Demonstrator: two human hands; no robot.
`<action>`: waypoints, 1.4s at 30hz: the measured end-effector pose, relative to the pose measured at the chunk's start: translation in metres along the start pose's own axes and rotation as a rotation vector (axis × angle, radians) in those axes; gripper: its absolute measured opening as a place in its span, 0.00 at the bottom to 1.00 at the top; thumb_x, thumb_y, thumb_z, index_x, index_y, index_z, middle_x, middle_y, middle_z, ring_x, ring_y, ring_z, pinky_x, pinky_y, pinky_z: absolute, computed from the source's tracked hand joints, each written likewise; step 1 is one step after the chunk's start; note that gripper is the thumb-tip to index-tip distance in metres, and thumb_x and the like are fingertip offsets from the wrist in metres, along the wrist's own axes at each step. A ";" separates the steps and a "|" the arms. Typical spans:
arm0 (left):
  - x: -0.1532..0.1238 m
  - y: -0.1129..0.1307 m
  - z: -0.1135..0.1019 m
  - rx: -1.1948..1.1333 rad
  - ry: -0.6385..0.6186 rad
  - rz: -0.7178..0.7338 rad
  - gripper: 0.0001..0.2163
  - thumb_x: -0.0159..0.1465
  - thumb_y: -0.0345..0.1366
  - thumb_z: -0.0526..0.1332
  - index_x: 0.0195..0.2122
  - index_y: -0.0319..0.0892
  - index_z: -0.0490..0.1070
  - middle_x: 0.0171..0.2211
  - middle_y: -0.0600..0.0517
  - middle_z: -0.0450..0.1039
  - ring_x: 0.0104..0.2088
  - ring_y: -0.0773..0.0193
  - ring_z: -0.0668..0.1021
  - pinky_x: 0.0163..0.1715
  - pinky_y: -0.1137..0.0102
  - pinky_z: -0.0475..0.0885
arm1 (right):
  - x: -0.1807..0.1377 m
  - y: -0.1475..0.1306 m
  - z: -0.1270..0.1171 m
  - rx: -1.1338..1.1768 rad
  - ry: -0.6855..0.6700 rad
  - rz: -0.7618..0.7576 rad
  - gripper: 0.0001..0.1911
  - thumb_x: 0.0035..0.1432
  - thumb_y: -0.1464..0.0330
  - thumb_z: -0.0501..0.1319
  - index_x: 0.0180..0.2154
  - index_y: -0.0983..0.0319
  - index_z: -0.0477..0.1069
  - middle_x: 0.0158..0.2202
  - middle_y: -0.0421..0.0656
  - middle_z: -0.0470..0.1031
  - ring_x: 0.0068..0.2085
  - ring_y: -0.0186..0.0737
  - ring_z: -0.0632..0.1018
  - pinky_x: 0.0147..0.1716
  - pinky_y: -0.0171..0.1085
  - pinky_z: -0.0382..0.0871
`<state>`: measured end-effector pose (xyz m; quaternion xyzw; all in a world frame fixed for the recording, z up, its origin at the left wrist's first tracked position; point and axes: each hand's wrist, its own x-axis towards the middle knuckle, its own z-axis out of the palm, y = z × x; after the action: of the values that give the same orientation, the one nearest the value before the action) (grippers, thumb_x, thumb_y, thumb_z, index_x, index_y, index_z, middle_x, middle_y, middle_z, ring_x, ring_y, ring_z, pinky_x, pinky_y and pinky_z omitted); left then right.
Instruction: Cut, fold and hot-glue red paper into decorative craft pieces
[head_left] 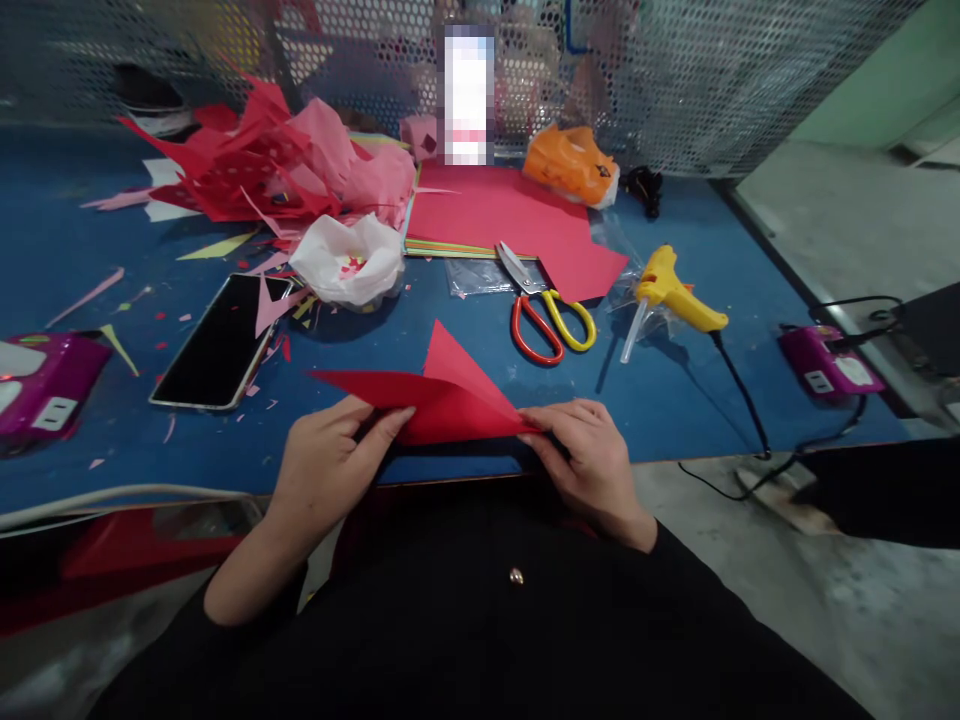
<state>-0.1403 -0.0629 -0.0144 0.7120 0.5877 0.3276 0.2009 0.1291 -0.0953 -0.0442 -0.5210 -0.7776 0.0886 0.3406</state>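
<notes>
A folded red paper sheet (442, 395) lies at the near edge of the blue table (675, 390), one flap sticking up. My left hand (334, 465) pinches its left part, fingers pressed on the fold. My right hand (589, 465) grips its right tip, fingers closed on the paper. Both sleeves are black.
Scissors (547, 315) with red and yellow handles lie behind the paper. A yellow glue gun (675, 295) sits to the right, its cord running off the edge. A black phone (221, 340), a white bag (349, 260), red paper sheets (495, 215) and paper scraps (255, 160) lie behind.
</notes>
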 end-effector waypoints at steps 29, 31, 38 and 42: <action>0.037 0.011 0.030 0.065 -0.066 -0.171 0.11 0.60 0.45 0.68 0.40 0.48 0.77 0.26 0.56 0.79 0.26 0.60 0.77 0.29 0.68 0.64 | -0.005 0.004 0.001 0.111 0.022 0.079 0.08 0.66 0.66 0.62 0.47 0.58 0.72 0.30 0.39 0.78 0.38 0.43 0.80 0.46 0.46 0.71; 0.037 0.012 0.030 0.102 -0.073 -0.170 0.12 0.60 0.45 0.68 0.43 0.48 0.77 0.27 0.56 0.79 0.27 0.59 0.78 0.29 0.68 0.65 | -0.006 0.004 0.002 0.111 0.018 0.074 0.08 0.66 0.67 0.62 0.46 0.58 0.72 0.30 0.39 0.78 0.39 0.43 0.80 0.46 0.46 0.71; 0.039 0.018 0.031 0.244 -0.170 -0.236 0.15 0.64 0.41 0.64 0.51 0.50 0.73 0.31 0.58 0.78 0.32 0.61 0.79 0.31 0.68 0.65 | -0.006 0.005 0.005 0.110 0.023 0.049 0.10 0.65 0.69 0.62 0.48 0.60 0.71 0.31 0.39 0.78 0.39 0.42 0.79 0.46 0.45 0.70; 0.039 0.018 0.031 0.270 -0.185 -0.240 0.16 0.64 0.41 0.63 0.54 0.50 0.71 0.32 0.59 0.78 0.34 0.61 0.79 0.32 0.68 0.65 | -0.006 0.004 0.004 0.114 0.020 0.048 0.10 0.65 0.70 0.62 0.48 0.60 0.71 0.32 0.40 0.78 0.40 0.43 0.80 0.46 0.45 0.71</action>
<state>-0.1020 -0.0268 -0.0148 0.6844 0.6858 0.1530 0.1944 0.1309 -0.0977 -0.0522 -0.5203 -0.7551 0.1359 0.3751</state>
